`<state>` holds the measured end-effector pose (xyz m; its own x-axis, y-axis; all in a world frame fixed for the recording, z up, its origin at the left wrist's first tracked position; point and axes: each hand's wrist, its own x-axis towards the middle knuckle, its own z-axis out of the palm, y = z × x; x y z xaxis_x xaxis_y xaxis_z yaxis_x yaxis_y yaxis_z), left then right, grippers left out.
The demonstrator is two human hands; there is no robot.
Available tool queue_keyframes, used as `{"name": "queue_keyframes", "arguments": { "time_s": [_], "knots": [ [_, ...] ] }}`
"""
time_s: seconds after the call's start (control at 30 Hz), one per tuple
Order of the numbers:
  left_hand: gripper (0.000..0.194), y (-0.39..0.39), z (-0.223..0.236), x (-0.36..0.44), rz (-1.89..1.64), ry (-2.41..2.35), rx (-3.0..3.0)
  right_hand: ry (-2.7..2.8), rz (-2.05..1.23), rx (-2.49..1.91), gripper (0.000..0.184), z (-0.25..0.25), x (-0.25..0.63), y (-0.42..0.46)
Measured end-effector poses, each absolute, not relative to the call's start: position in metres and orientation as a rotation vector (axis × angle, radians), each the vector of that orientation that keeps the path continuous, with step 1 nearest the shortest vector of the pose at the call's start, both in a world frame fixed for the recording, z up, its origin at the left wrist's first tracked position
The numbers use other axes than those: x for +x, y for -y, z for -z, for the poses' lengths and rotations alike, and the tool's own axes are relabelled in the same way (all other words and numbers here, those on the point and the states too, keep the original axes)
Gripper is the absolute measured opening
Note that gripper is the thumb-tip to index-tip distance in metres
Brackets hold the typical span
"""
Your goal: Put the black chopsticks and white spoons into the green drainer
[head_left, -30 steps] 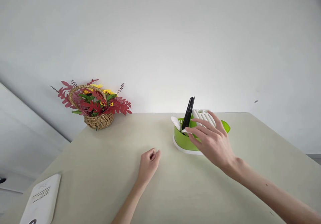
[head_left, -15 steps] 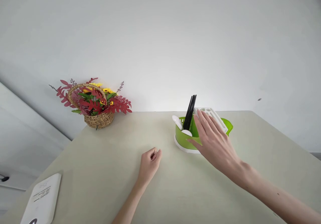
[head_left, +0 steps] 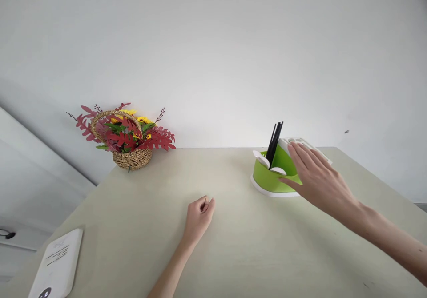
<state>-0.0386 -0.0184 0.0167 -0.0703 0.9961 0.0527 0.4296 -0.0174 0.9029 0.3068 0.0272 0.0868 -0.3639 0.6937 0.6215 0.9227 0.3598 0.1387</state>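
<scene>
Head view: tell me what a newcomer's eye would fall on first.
Likely the flower basket, with its red leaves and yellow blooms, at the left near the wall. Next, the bright green holder on the table's right, with upright black chopsticks and the right hand partly hiding it.

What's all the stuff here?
basket: 1, brown, back left
flowers: several, yellow, in basket
leaves: many, red and green, in basket
holder: 1, green, right
rack: 1, white, on holder
chopsticks: several, black, in holder
spoons: 2, white, in holder
box: 1, white, front left
table: 1, pale, below
wall: 1, white, behind
spot: 1, dark, on wall
cabinet: 1, white, far left
handle: 1, dark, on cabinet
left hand: 1, bare, fisted, middle
right hand: 1, bare, over rack
</scene>
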Motion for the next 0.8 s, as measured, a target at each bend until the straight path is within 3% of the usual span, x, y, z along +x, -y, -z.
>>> {"name": "queue_keyframes", "arguments": {
  "time_s": [0.17, 0.5, 0.8],
  "knots": [
    [0.048, 0.019, -0.016, -0.039, -1.047, -1.574, 1.522, 2.155, 0.651, -1.451, 0.088, -0.086, 0.347, -0.037],
    [0.047, 0.021, -0.015, -0.038, -1.076, -1.562, 1.548, 2.148, 0.880, -1.371, 0.072, -0.083, 0.418, -0.048],
    [0.046, 0.019, -0.010, -0.038, -1.048, -1.558, 1.676, 2.060, 0.747, -1.457, 0.088, -0.088, 0.390, -0.029]
  ]
}}
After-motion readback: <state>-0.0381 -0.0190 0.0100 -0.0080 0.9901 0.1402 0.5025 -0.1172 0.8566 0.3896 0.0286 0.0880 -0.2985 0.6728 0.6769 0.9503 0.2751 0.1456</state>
